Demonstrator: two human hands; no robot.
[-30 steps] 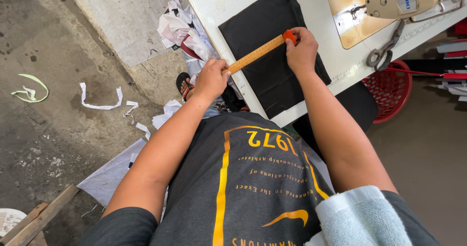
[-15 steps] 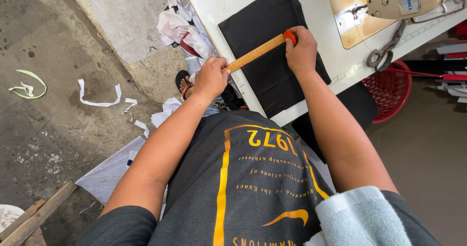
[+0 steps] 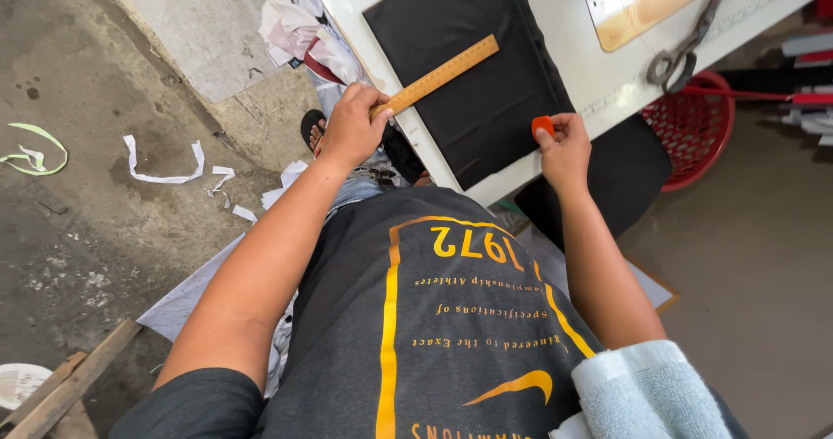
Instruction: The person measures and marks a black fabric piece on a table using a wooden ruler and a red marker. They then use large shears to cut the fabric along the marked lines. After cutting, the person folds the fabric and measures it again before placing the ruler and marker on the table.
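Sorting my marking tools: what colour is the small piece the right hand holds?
Orange-red: the small flat marking piece, pinched in the right hand, shows in the head view.

- The right hand (image 3: 564, 148) is off the ruler (image 3: 436, 78) and now sits near the table edge, pinching the orange chalk (image 3: 542, 127).
- The ruler's far end lies free on the black cloth (image 3: 468, 101).
- The left hand (image 3: 351, 127) seems slightly lower on the ruler's near end.

Black fabric (image 3: 473, 75), tan wooden ruler (image 3: 438, 76), orange chalk (image 3: 542, 127), red basket (image 3: 694, 127)
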